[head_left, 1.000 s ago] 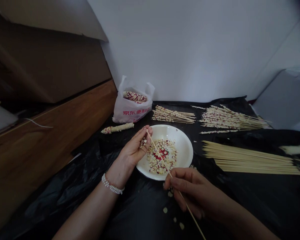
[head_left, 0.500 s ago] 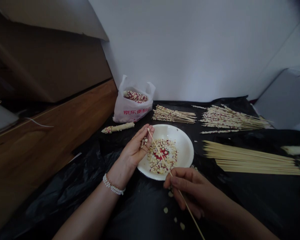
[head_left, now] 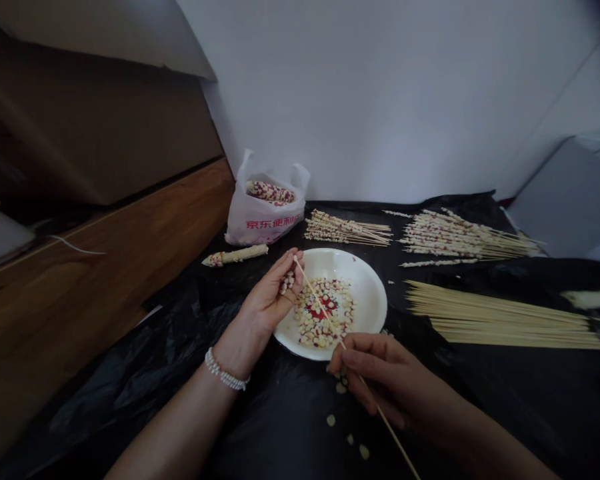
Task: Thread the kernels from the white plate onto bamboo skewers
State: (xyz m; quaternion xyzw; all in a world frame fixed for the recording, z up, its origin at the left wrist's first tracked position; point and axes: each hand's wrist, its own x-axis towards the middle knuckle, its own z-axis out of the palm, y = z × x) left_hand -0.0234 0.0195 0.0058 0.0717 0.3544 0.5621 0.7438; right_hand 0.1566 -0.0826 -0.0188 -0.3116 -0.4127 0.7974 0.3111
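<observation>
Okay, head view: left hand (head_left: 269,297) is at the bowl's left rim, kernels (head_left: 325,333) cupped in its fingers, fingertips pressed together at the tip of the skewer (head_left: 319,302). Right hand (head_left: 380,370), just beyond the near rim, pinches that skewer between thumb and fingers; its lower end exits the bottom edge. Skewer slants over the bowl (head_left: 373,300).

Room: black plastic sheet (head_left: 285,427) lies between the forearms; a gap separates the bowl from the bare skewers (head_left: 500,319) at right. White wall (head_left: 355,100) bounds the back, wooden panel (head_left: 150,233) the left.

Counts: one bowl, one bag (head_left: 243,233) with at least one cob inside, one partly stripped cob (head_left: 245,255) in front, two threaded bundles (head_left: 325,229), one bare-skewer pile (too many to count), three stray kernels (head_left: 364,452) nearest the bottom edge, a few more beside the right hand.
</observation>
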